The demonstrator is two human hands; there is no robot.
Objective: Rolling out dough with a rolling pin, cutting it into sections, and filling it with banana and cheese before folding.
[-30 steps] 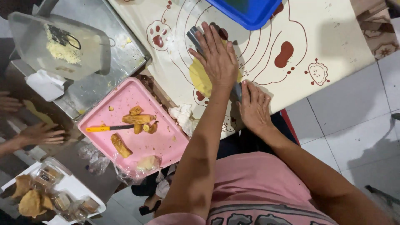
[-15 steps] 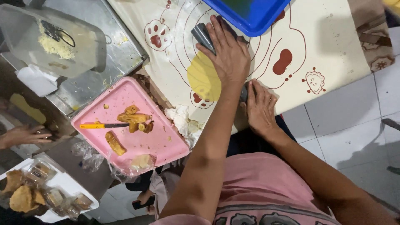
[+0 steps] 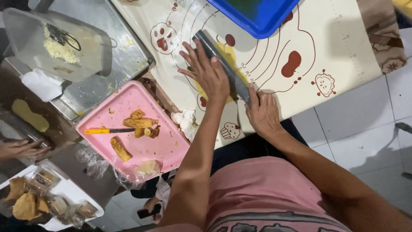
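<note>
I saw both open palms, left hand (image 3: 209, 73) and right hand (image 3: 262, 112), pressing the rolling pin (image 3: 223, 64) over half-flattened yellow dough (image 3: 229, 53) beside the pink tray (image 3: 165, 141).

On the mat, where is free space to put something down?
The mat is bare right of the rolling pin, below the blue tray. Crowded: around the dough under both hands, and the pink tray.

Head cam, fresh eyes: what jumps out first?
Both hands press a dark rolling pin over yellow dough on a cream mat printed with red paw shapes: left hand on its middle, right hand at its near end. To the left sits a pink tray holding fried pieces and a yellow-handled knife.
</note>
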